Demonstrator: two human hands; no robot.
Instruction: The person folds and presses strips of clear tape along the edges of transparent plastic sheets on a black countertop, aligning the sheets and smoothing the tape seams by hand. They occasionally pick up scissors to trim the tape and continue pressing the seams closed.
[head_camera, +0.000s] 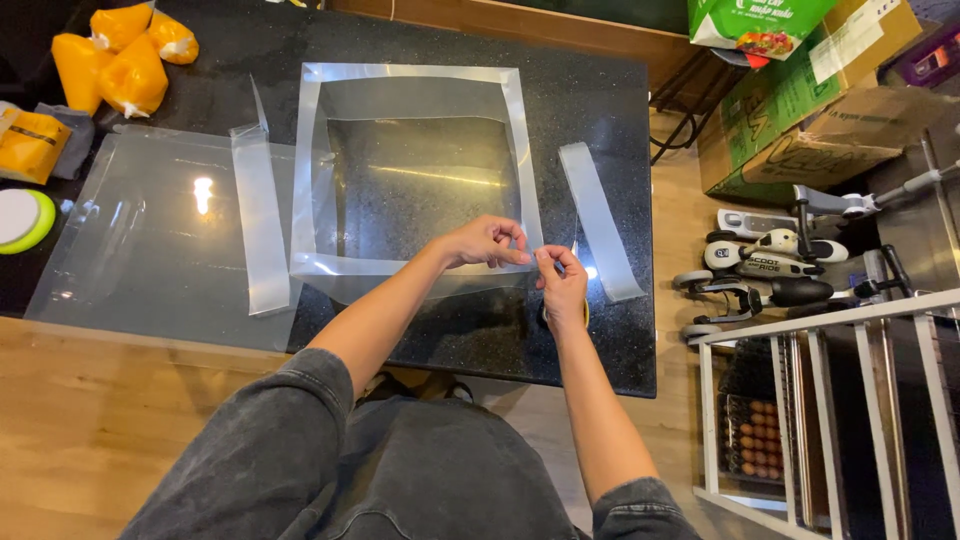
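Plastic frame (415, 170), clear and box-shaped with open top, stands at the middle of the black stone table (620, 340), and you pinch its near right corner with your left hand (487, 243), thumb and fingers closed on the film. Your right hand (562, 285) is just at 4 o'clock from the left one, fingertips narrow and closed on the same corner, touching it. From the frame, one loose clear strip (600, 220) lies at 3 o'clock, another strip (260, 220) at 9 o'clock on a large clear sheet (150, 240), orange bags (120, 55) at 10 o'clock.
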